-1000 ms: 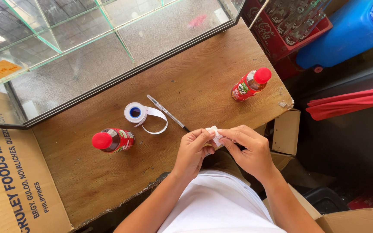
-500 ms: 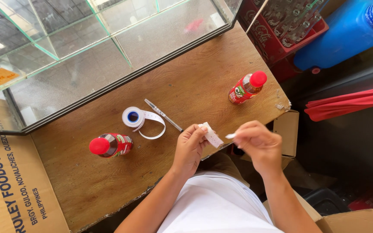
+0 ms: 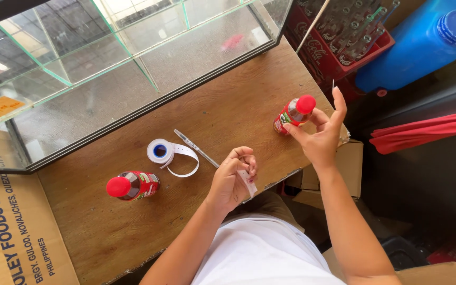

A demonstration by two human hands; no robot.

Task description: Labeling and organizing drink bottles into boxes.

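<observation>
Open tabletop (image 3: 228,113) between glass case (image 3: 106,68) and bottles (image 3: 294,113)

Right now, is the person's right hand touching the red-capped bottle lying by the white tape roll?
No, the right hand reaches the other red-capped bottle near the table's far edge.

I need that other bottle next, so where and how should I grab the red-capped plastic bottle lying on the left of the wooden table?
Grip the red-capped plastic bottle around its labelled body, coming down from above. It lies on its side on the wooden table with its cap pointing left, so fingers can span its round sides. The left hand is nearer but holds a small white strip.
</observation>
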